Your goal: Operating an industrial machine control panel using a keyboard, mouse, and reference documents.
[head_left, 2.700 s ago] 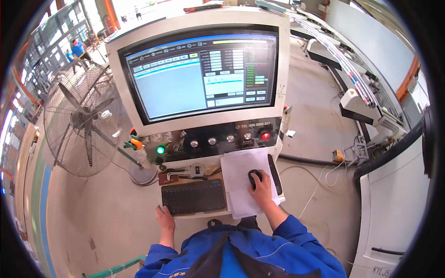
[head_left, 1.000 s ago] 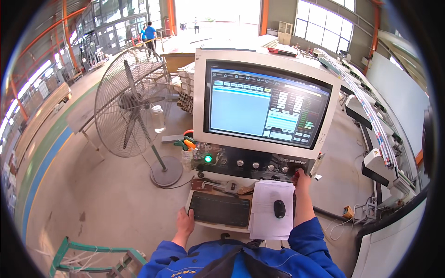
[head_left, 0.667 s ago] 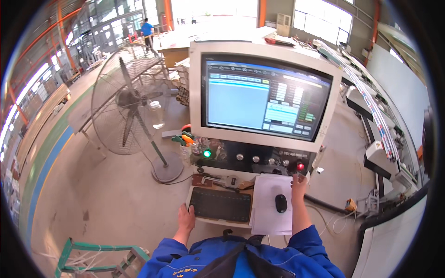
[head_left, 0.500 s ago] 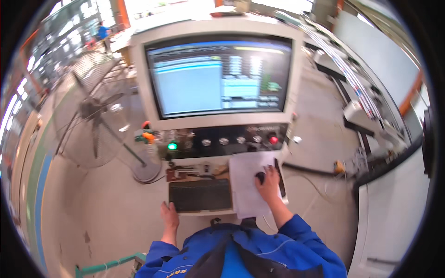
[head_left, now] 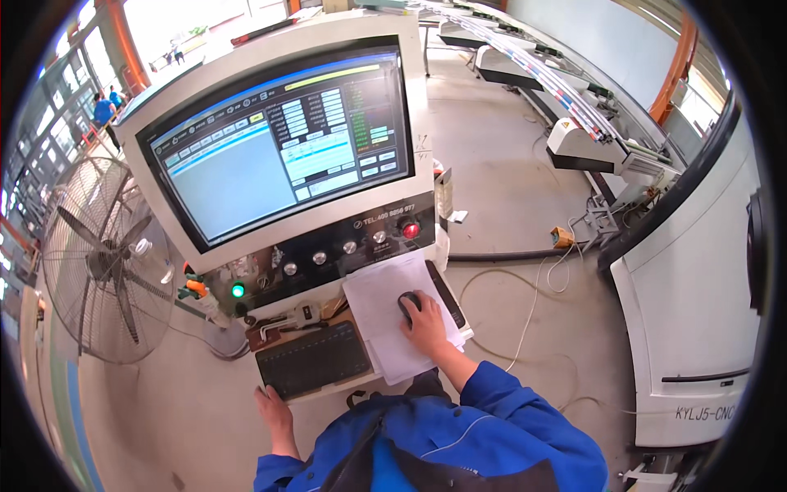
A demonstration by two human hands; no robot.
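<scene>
My right hand (head_left: pixel 425 327) is closed over a black computer mouse (head_left: pixel 409 304), which sits on white paper sheets (head_left: pixel 384 286) at the right of the console shelf. At the shelf's near left corner, my left hand (head_left: pixel 275 412) grips the edge, with some fingers hidden. Between my hands lies a black keyboard (head_left: pixel 313 359). Above it, a monitor (head_left: pixel 225 184) in a pale housing shows a lit screen of panels and tables. Below that, the control panel (head_left: pixel 332 254) carries several knobs, a glowing green button (head_left: pixel 238 290) and a red button (head_left: pixel 411 230).
A large caged fan (head_left: pixel 105 261) stands left of the console. Tools (head_left: pixel 283 323) lie behind the keyboard. To the right are a white machine cabinet (head_left: pixel 697 328) and a long rail machine (head_left: pixel 566 107) bearing rods. Cables (head_left: pixel 533 328) cross the floor. Other people (head_left: pixel 104 111) are far left.
The view has turned to the right, so the console appears further left and tilted. My right hand stays on the mouse and my left hand stays at the shelf corner.
</scene>
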